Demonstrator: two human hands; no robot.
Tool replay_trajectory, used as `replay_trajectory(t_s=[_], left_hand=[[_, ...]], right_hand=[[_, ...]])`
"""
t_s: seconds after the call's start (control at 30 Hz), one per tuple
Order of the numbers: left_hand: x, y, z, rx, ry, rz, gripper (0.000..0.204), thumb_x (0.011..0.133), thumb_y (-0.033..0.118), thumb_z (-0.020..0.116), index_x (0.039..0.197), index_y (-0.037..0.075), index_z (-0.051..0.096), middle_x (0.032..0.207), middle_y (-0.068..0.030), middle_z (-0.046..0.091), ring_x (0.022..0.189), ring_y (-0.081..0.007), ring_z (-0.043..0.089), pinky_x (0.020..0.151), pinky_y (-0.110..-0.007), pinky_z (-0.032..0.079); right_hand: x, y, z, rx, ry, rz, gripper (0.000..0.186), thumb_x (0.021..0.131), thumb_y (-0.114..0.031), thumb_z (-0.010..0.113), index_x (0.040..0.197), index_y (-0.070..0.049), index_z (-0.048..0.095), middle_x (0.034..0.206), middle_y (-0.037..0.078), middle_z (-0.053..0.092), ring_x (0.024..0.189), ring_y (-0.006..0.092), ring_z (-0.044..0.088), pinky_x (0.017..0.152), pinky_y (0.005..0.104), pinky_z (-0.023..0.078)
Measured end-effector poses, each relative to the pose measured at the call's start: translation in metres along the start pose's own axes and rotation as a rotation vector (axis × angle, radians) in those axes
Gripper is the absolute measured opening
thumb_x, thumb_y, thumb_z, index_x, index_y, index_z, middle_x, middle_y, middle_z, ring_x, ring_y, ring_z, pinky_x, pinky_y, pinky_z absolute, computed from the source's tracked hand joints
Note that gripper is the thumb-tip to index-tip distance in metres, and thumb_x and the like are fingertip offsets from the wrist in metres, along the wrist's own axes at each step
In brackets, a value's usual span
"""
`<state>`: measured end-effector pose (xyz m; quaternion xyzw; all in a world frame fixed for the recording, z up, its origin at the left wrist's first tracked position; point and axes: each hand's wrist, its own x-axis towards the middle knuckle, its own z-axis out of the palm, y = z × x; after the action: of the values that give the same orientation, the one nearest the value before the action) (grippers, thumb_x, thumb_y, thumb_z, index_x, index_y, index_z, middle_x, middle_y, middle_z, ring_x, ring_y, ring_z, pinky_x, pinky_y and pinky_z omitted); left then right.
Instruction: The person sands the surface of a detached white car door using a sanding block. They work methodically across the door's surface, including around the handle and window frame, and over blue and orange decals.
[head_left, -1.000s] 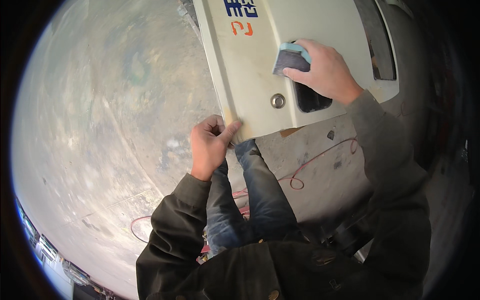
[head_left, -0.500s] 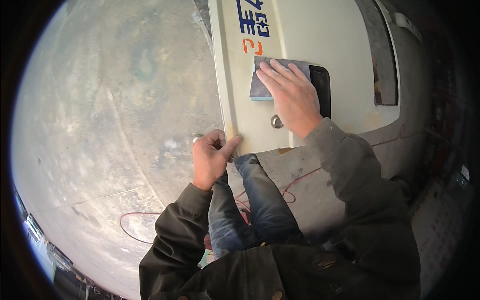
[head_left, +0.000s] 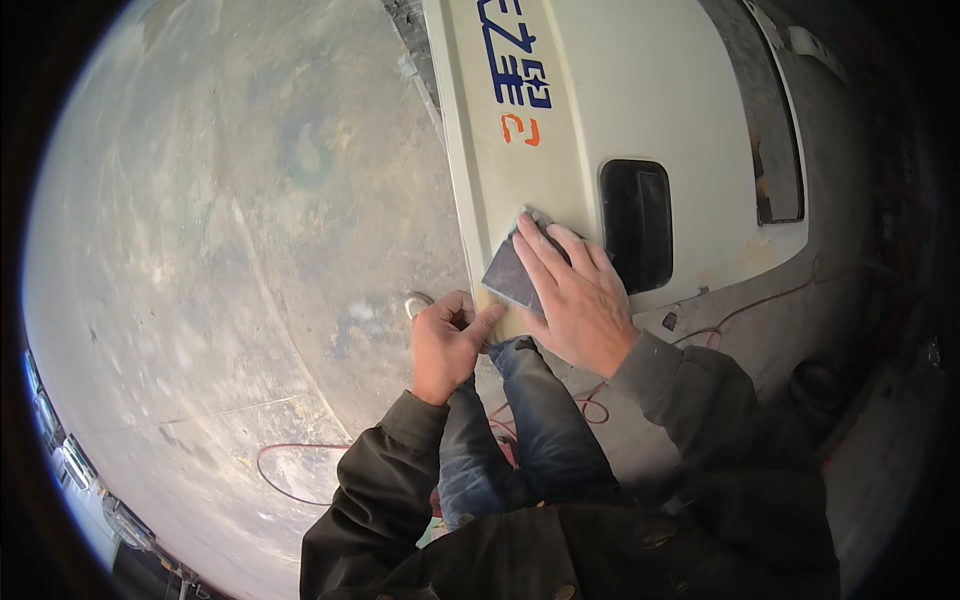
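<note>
From the head view, I see the right hand [head_left: 583, 298] spread across the dark pad [head_left: 515, 272], which lies on the pale panel [head_left: 640, 90] near its corner; the left hand [head_left: 445, 345] pinches the panel's edge just beside it. I'd judge the rubbing unfinished, though how much is left I can't gauge. Pad underside and left fingertips are hidden; the panel's far end is cut off.

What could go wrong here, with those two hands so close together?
The pad under the right hand might bump the left hand, which is close by at the corner of the panel. The pad might also slip sideways and scuff the black handle. And the red cord looped on the floor near the legs could perhaps trip someone.
</note>
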<state>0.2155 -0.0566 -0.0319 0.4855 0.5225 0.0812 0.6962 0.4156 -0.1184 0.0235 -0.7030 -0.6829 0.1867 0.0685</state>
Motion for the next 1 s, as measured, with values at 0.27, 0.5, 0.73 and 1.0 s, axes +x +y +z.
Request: replay_trajectory(t_s=[0.27, 0.5, 0.73, 1.0], left_hand=[[0.008, -0.009, 0.004, 0.158, -0.027, 0.031, 0.031, 0.092, 0.019, 0.085, 0.08, -0.002, 0.066, 0.062, -0.0064, 0.064, 0.061, -0.0103, 0.063, 0.058, -0.031, 0.052], [-0.001, -0.008, -0.004, 0.165, 0.012, 0.171, 0.022, 0.091, 0.015, 0.083, 0.09, -0.003, 0.07, 0.071, -0.0102, 0.071, 0.068, -0.011, 0.066, 0.065, -0.032, 0.054], [0.005, -0.014, 0.011, 0.071, -0.043, 0.059, 0.031, 0.086, 0.016, 0.087, 0.08, -0.001, 0.062, 0.061, -0.0073, 0.06, 0.059, -0.0097, 0.057, 0.059, -0.031, 0.05], [0.008, -0.027, -0.011, 0.392, -0.028, 0.516, 0.04, 0.089, 0.026, 0.078, 0.121, 0.003, 0.071, 0.116, -0.025, 0.075, 0.106, -0.0473, 0.07, 0.088, -0.052, 0.055]], right_hand=[[0.087, -0.009, 0.039, 0.062, 0.283, 0.08, 0.079, 0.099, -0.034, 0.07, 0.154, 0.013, 0.04, 0.158, 0.032, 0.046, 0.156, 0.0417, 0.034, 0.129, 0.0541, 0.027], [0.053, -0.049, 0.049, 0.277, 0.271, 0.157, 0.075, 0.1, -0.022, 0.067, 0.157, 0.016, 0.035, 0.162, 0.036, 0.04, 0.158, 0.0478, 0.029, 0.128, 0.0583, 0.026], [0.201, -0.017, 0.042, 0.264, 0.513, 0.435, 0.078, 0.104, -0.034, 0.062, 0.154, 0.018, 0.033, 0.161, 0.04, 0.036, 0.157, 0.0498, 0.028, 0.129, 0.0546, 0.025], [0.059, -0.091, 0.057, 0.295, 0.292, 0.397, 0.089, 0.099, -0.036, 0.069, 0.158, 0.018, 0.029, 0.166, 0.041, 0.028, 0.158, 0.0519, 0.025, 0.129, 0.0567, 0.024]])
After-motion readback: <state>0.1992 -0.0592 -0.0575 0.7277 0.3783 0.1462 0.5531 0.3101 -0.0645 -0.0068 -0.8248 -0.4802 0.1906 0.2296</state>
